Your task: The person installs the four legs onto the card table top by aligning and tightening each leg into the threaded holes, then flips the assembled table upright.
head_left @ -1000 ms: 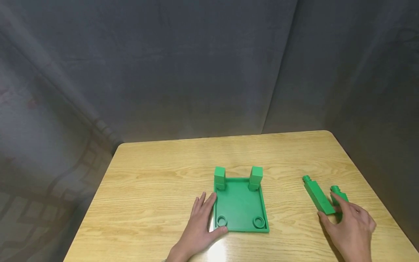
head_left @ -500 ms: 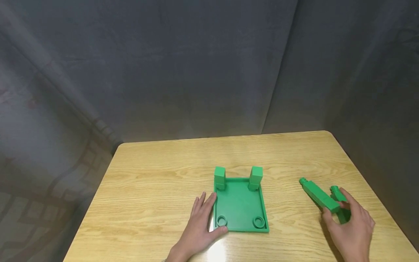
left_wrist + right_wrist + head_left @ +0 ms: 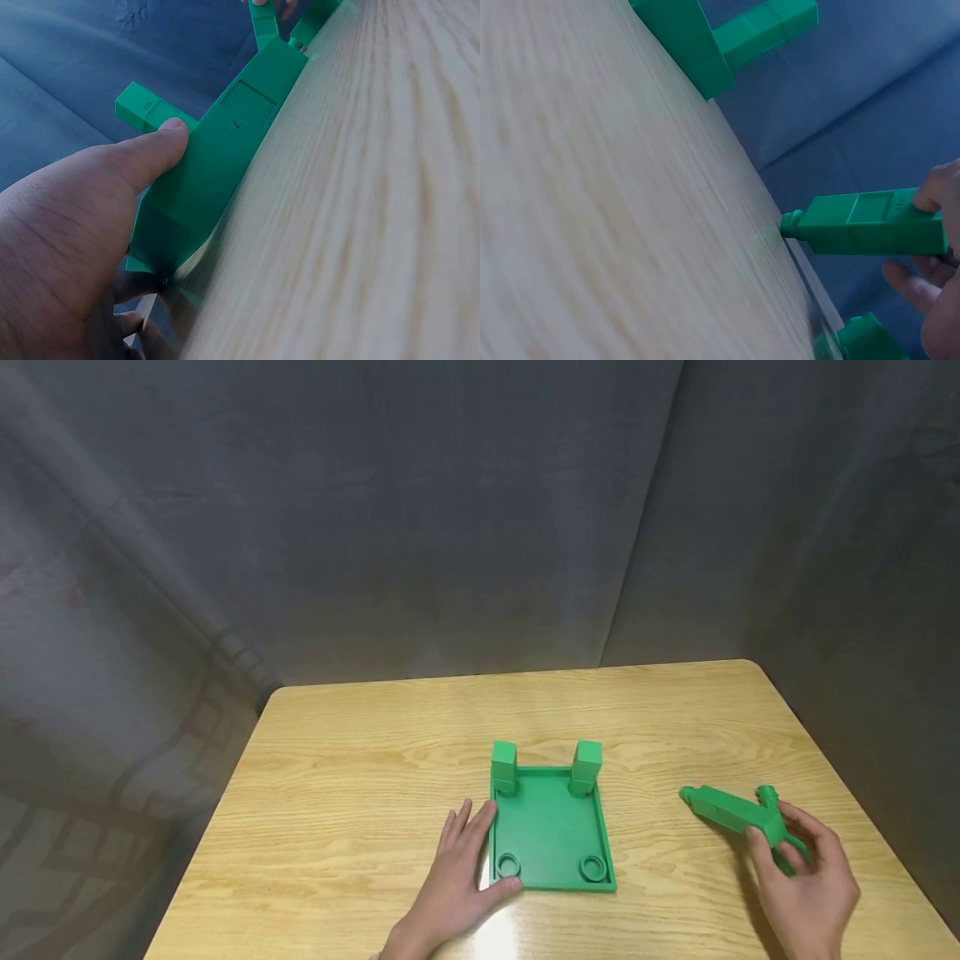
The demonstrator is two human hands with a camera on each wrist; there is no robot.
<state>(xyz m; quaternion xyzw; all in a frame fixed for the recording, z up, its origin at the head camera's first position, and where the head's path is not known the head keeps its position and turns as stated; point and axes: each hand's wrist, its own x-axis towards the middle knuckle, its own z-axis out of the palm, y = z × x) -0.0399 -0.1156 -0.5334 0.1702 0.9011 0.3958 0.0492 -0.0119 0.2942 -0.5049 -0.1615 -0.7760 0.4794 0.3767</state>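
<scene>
1. Grey cloth (image 3: 450, 527) hangs behind the wooden surface (image 3: 360, 743).
2. Shallow tray (image 3: 547, 831): two upright posts (image 3: 504, 762) far, two sockets (image 3: 592, 868) near.
3. Left hand (image 3: 453, 893), fingers spread, touches the tray's edges.
4. At right, the right hand (image 3: 813, 889) pinches a leg (image 3: 726, 810) by its blunt end; its neck points left and low, long axis slanting.
5. Second leg (image 3: 767, 795), beyond, is mostly hidden by the right hand.

- In your head view, the table (image 3: 360, 735) is bright and warm; the curtain (image 3: 450, 527) beyond it is dim grey.
- You get a white glare on the table just beside your left hand (image 3: 453, 893).
- Your right hand (image 3: 810, 889) throws a soft shadow leftward.
- In both your wrist views, the curtain turns bluish and the nearest table grain blurs out of focus.
</scene>
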